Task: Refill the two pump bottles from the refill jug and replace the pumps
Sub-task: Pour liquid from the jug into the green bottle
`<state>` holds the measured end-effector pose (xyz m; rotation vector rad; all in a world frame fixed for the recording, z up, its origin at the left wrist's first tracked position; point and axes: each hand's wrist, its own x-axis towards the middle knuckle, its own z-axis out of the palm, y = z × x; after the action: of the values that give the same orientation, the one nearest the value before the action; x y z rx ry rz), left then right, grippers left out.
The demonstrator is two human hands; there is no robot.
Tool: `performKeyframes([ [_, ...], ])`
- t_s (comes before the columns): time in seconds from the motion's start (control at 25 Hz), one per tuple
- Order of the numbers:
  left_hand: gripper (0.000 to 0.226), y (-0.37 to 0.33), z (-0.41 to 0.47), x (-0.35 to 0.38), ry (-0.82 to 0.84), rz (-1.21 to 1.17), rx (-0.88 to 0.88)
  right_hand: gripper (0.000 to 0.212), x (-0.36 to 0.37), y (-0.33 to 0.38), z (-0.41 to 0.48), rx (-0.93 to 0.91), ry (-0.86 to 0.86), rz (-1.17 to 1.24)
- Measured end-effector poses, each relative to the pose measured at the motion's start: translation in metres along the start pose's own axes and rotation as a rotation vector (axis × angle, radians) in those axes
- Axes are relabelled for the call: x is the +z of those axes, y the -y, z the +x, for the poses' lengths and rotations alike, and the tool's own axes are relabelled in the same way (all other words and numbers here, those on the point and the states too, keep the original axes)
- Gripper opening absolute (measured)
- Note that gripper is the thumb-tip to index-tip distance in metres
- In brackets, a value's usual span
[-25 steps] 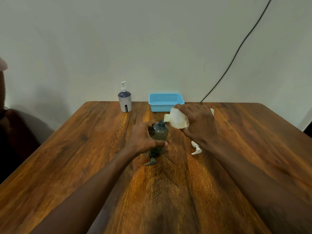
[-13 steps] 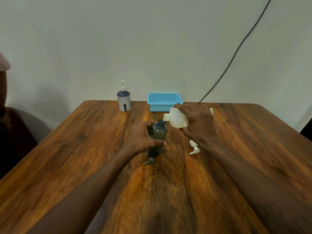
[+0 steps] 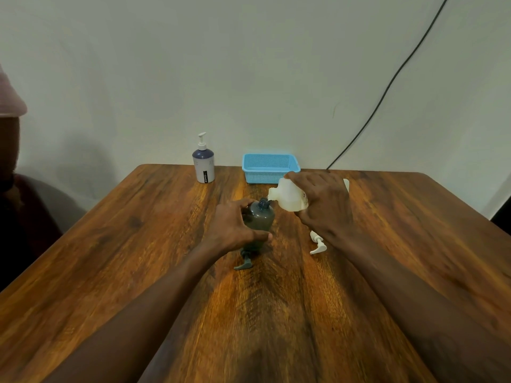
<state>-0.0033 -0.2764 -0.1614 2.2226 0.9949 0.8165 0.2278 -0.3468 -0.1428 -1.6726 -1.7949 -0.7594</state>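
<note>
At centre frame my left hand [image 3: 233, 230] steadies the dark grey open-necked plastic bottle [image 3: 260, 221] upright on the wooden counter [image 3: 138, 244]. My right hand [image 3: 322, 207] grips the translucent white refill jug [image 3: 289, 196], tipped with its spout at the bottle's mouth. Compared with a second ago nothing has shifted, so I judge pouring continues. The grey pump [image 3: 244, 262] and the white pump [image 3: 318, 243] lie just below, unfitted.
</note>
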Motion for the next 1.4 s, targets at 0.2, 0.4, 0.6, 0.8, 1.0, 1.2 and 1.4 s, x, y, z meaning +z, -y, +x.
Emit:
performKeyframes([
  [0.2, 0.087, 0.0004, 0.0011, 0.0014, 0.004, -0.001, -0.005, 0.079, 0.0007, -0.0006, 0.0007, -0.004, -0.002, 0.007],
  [0.4, 0.088, 0.0008, 0.0016, 0.0023, -0.002, -0.003, -0.001, 0.078, 0.0023, -0.0023, 0.0018, -0.008, 0.0, 0.002],
  [0.6, 0.085, 0.0022, 0.0014, 0.0022, -0.004, -0.009, 0.009, 0.077, 0.0021, -0.0024, 0.0025, -0.014, 0.009, -0.02],
  [0.8, 0.086, 0.0035, 0.0021, 0.0018, -0.005, -0.014, 0.012, 0.076, 0.0023, -0.0038, 0.0021, -0.008, 0.014, -0.023],
  [1.0, 0.086, 0.0019, 0.0023, 0.0021, -0.01, -0.007, 0.02, 0.077, 0.0018, -0.0043, 0.0026, -0.008, 0.013, -0.013],
  [1.2, 0.086, 0.0017, 0.0025, 0.0022, -0.01, -0.001, 0.029, 0.075, -0.0007, -0.0041, 0.0031, -0.018, 0.002, -0.015],
  [1.4, 0.087, 0.0017, 0.0024, 0.0027, -0.013, 0.006, 0.029, 0.077, -0.0017, -0.0036, 0.0035, -0.029, -0.019, -0.012],
])
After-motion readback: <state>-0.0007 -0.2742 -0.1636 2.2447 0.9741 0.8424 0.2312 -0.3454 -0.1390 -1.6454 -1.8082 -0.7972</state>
